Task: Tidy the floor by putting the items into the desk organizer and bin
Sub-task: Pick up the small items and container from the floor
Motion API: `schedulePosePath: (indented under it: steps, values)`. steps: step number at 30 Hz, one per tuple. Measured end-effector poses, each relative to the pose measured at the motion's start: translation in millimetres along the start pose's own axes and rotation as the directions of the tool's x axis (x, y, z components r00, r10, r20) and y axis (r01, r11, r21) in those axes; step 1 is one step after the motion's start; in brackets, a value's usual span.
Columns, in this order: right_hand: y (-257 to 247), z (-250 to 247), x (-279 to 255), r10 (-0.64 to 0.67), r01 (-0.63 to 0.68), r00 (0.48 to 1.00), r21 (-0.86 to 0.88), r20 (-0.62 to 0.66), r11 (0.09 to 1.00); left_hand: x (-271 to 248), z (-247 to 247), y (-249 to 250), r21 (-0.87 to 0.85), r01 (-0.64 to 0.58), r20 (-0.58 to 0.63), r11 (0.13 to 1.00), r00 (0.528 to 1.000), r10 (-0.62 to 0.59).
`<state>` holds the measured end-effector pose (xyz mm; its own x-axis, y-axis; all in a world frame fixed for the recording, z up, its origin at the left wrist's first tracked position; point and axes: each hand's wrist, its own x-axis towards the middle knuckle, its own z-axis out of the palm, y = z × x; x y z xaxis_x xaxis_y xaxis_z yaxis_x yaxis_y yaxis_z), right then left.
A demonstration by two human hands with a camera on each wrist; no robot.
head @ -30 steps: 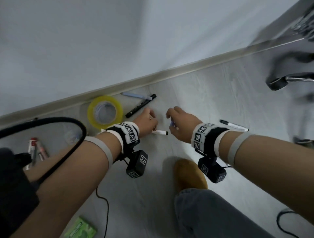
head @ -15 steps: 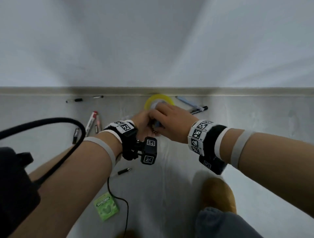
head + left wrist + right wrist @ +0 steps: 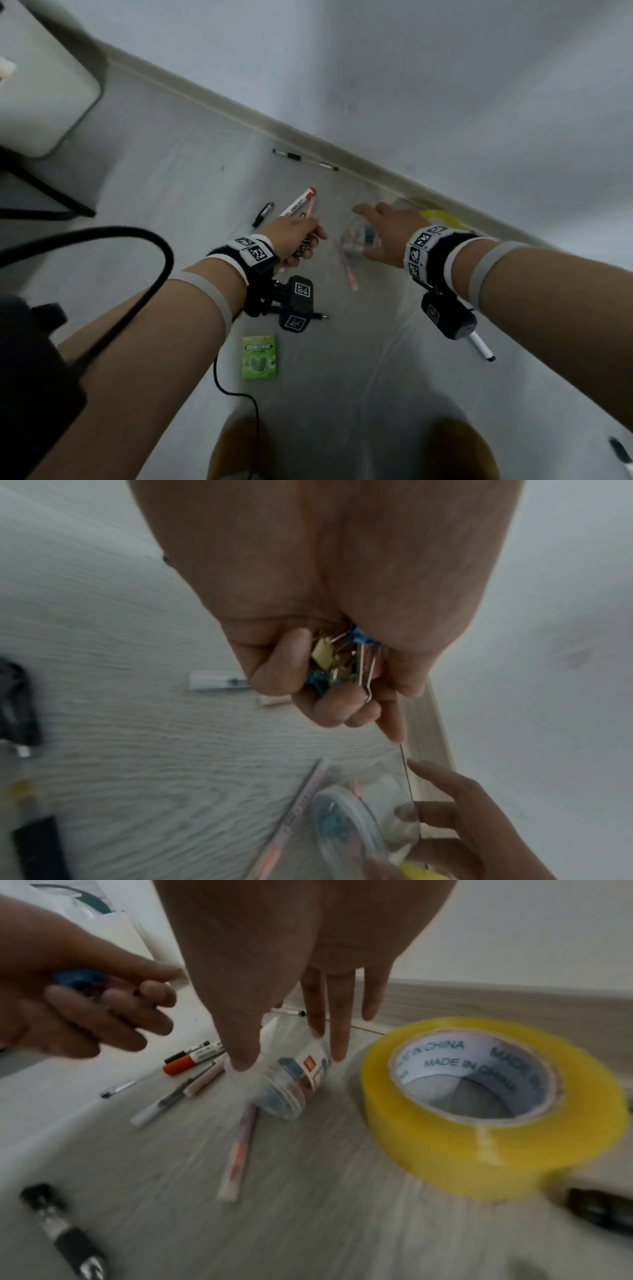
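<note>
My left hand [image 3: 298,236] [image 3: 342,685] is curled round a bunch of coloured binder clips [image 3: 337,660] [image 3: 305,248]. My right hand [image 3: 383,229] [image 3: 294,1042] hangs with straight fingers over a small clear plastic jar [image 3: 358,238] [image 3: 291,1080] [image 3: 356,823] lying on its side on the floor; whether the fingers touch it I cannot tell. A pink pen [image 3: 347,270] [image 3: 240,1153] lies beside the jar. A yellow tape roll [image 3: 486,1102] [image 3: 442,217] sits right of the jar by the baseboard.
Several pens and markers lie on the floor: a red-capped marker [image 3: 298,202] [image 3: 192,1058], black pens near the baseboard [image 3: 287,156], a white marker [image 3: 481,347]. A green gum pack [image 3: 258,358] lies near my feet. A white desk corner [image 3: 41,92] stands at the far left.
The view has swung left along the wall. My hands, joined near the tape roll half a second ago, have parted; the right now reaches over the clear jar while the left holds the clips.
</note>
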<state>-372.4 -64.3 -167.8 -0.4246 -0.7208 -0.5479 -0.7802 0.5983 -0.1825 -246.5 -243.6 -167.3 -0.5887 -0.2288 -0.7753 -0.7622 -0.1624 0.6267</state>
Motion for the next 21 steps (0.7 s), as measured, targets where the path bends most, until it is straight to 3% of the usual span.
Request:
schedulePosePath:
  steps: [4, 6, 8, 10, 12, 16, 19, 21]
  values:
    - [-22.4, -1.3, 13.7, 0.010, -0.010, 1.000, -0.073, 0.004, 0.997, -16.4, -9.1, -25.3, 0.003, -0.026, 0.011, 1.000, 1.000, 0.026]
    - [-38.1, -10.0, 20.6, 0.064, -0.057, 0.993, 0.068, -0.095, 0.996, -22.2, -18.4, -36.4, -0.015, -0.033, -0.042, 0.999, 0.999, 0.032]
    - [-62.3, -18.0, 31.4, 0.107, -0.052, 0.983, 0.335, -0.149, 0.941, -28.2, -33.1, -46.0, -0.046, -0.038, -0.138, 0.998, 0.990, 0.031]
    - [-94.0, -22.9, 40.9, 0.106, -0.017, 0.989, 0.624, -0.106, 0.782, -39.2, -49.9, -54.3, -0.119, -0.025, -0.219, 0.993, 0.976, -0.002]
    - [-124.7, -25.4, 46.8, 0.075, -0.058, 0.997, 0.822, 0.019, 0.566, -50.5, -63.0, -58.5, -0.245, -0.008, -0.243, 0.970, 0.968, -0.053]
    - [-178.1, -32.4, 40.3, -0.006, -0.236, 0.969, 0.931, 0.248, 0.279, -70.9, -83.4, -76.0, -0.460, -0.005, -0.245, 0.888, 0.962, -0.121]
    - [-192.1, -26.8, 41.0, -0.095, -0.208, 0.966, 0.942, 0.240, 0.264, -79.7, -91.5, -93.5, -0.484, 0.032, -0.174, 0.874, 0.976, -0.133]
    - [-195.0, -22.3, 40.8, -0.128, -0.105, 0.979, 0.935, 0.156, 0.340, -84.5, -94.7, -97.9, -0.480, 0.042, -0.138, 0.876, 0.983, -0.122]
